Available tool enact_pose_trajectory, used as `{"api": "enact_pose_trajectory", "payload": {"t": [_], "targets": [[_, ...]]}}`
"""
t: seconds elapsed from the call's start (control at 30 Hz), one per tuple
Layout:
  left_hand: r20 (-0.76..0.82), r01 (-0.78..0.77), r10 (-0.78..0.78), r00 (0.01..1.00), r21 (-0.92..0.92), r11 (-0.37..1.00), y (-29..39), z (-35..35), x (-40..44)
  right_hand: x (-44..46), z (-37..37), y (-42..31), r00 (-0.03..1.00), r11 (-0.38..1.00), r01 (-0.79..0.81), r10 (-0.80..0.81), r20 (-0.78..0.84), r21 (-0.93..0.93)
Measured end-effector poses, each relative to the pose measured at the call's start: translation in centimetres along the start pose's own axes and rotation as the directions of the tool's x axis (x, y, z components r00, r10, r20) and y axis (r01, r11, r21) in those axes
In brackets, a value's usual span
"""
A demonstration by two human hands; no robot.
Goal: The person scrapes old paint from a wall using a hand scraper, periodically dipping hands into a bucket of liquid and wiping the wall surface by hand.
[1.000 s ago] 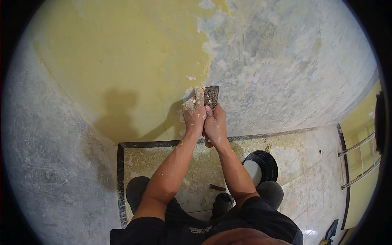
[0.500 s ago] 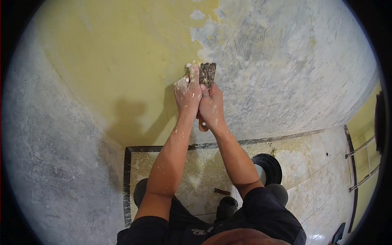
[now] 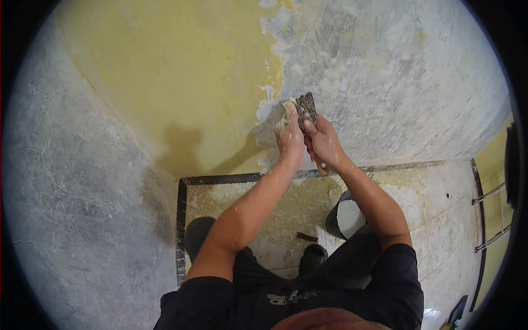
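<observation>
The front wall (image 3: 192, 82) stands ahead of the person, meeting the side wall (image 3: 82, 220) in a corner on the left. The floor (image 3: 407, 192) spreads below, and a border strip (image 3: 223, 179) runs along the foot of the front wall. The scraper (image 3: 306, 104) is in the right grip (image 3: 325, 143), blade end up before the front wall, handle end towards the floor. The left grip (image 3: 291, 137) is just left of the blade. On the floor, the bucket (image 3: 331, 223) stands below the right forearm, partly behind it; a short stick (image 3: 307, 237) lies left of the bucket. A ladder (image 3: 489, 193) is at the far right.
</observation>
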State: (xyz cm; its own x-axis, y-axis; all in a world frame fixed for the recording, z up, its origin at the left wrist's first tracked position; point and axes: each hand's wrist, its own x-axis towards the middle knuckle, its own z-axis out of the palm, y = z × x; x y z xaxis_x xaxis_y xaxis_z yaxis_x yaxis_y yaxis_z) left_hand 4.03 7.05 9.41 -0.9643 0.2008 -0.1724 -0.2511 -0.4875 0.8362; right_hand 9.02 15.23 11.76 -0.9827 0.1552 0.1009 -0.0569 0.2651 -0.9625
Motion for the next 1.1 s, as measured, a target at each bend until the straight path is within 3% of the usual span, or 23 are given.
{"api": "enact_pose_trajectory", "payload": {"t": [0.07,0.1,0.13,0.2,0.23,0.27,0.3,0.4,0.43,0.47,0.53,0.57,0.6,0.67,0.7,0.77,0.9,0.97,1.0,1.07,1.1], "targets": [[-0.047,-0.022,0.025,0.999,0.052,0.998,0.5,-0.5,0.4,1.2,1.1,1.4,1.0,0.985,-0.01,0.011,-0.002,0.169],[-0.019,-0.126,0.133,0.991,0.222,0.967,0.5,-1.2,0.9,1.2,2.2,1.4,0.996,0.988,0.065,-0.056,-0.07,0.141],[0.029,-0.231,0.238,0.971,0.379,0.896,0.6,-2.0,1.8,1.2,2.9,1.2,0.997,0.984,0.012,0.0,-0.071,0.175],[0.08,-0.262,0.251,0.965,0.396,0.88,0.0,-3.7,3.7,1.9,4.1,2.0,0.999,0.969,0.016,-0.004,-0.051,0.245],[0.078,-0.416,0.435,0.897,0.479,0.773,-0.5,-4.1,4.5,2.8,4.9,3.0,0.998,0.968,0.019,-0.004,-0.061,0.249],[0.085,-0.533,0.594,0.8,0.556,0.638,-1.4,-4.7,5.0,3.6,5.9,4.4,0.981,0.966,0.135,-0.1,-0.166,0.218],[-0.043,-0.32,0.454,0.89,0.65,0.689,1.5,-3.3,2.3,4.0,6.8,5.6,0.944,0.954,0.243,-0.192,-0.268,0.175],[0.034,-0.276,0.354,0.935,0.698,0.661,0.9,-4.6,3.6,4.5,7.7,7.7,0.923,0.956,0.263,-0.209,-0.324,0.132],[0.047,-0.318,0.39,0.919,0.671,0.669,0.0,-4.8,4.3,3.0,7.4,5.2,0.964,0.946,0.107,-0.024,-0.263,0.306],[0.044,-0.316,0.389,0.92,0.668,0.674,-0.9,-4.9,4.8,2.6,7.3,4.9,0.965,0.948,0.105,-0.024,-0.261,0.301],[0.199,-0.524,0.611,0.767,0.742,0.417,-1.9,-5.3,5.4,2.5,7.1,4.8,0.964,0.928,0.057,0.045,-0.261,0.368],[0.456,-0.575,0.589,0.667,0.818,0.018,-2.7,-6.5,6.3,2.5,6.6,4.4,0.97,0.943,-0.018,0.097,-0.223,0.332],[0.464,-0.575,0.582,0.668,0.818,0.008,-2.6,-6.7,6.5,3.0,7.0,5.2,0.969,0.939,-0.018,0.101,-0.225,0.344],[0.435,-0.594,0.555,0.709,0.793,0.136,-2.9,-7.0,6.8,3.7,7.8,7.3,0.921,0.973,0.17,-0.101,-0.375,0.155],[0.437,-0.595,0.554,0.709,0.792,0.136,-2.4,-6.7,6.7,3.9,7.9,7.5,0.92,0.973,0.17,-0.101,-0.377,0.154],[0.359,-0.547,0.506,0.784,0.785,0.29,-1.5,-6.1,6.3,4.1,8.1,7.8,0.891,0.956,0.259,-0.18,-0.417,0.141],[0.432,-0.6,0.548,0.716,0.782,0.168,-2.9,-6.7,7.3,4.2,7.9,7.1,0.903,0.97,0.204,-0.135,-0.407,0.13],[0.215,-0.589,0.648,0.731,0.679,0.439,-1.5,-5.5,7.0,4.7,8.1,6.6,0.876,0.94,0.3,-0.204,-0.438,0.163],[0.216,-0.588,0.645,0.733,0.678,0.441,-0.4,-5.0,6.9,4.8,7.8,5.7,0.875,0.941,0.298,-0.202,-0.44,0.162],[0.445,-0.647,0.581,0.681,0.738,0.193,2.1,-4.6,7.3,5.2,7.0,2.5,0.898,0.978,0.206,-0.171,-0.406,0.043],[0.447,-0.709,0.714,0.539,0.698,0.099,2.0,-4.3,7.2,5.2,6.9,1.7,0.923,0.977,0.153,-0.087,-0.375,0.15]]}}
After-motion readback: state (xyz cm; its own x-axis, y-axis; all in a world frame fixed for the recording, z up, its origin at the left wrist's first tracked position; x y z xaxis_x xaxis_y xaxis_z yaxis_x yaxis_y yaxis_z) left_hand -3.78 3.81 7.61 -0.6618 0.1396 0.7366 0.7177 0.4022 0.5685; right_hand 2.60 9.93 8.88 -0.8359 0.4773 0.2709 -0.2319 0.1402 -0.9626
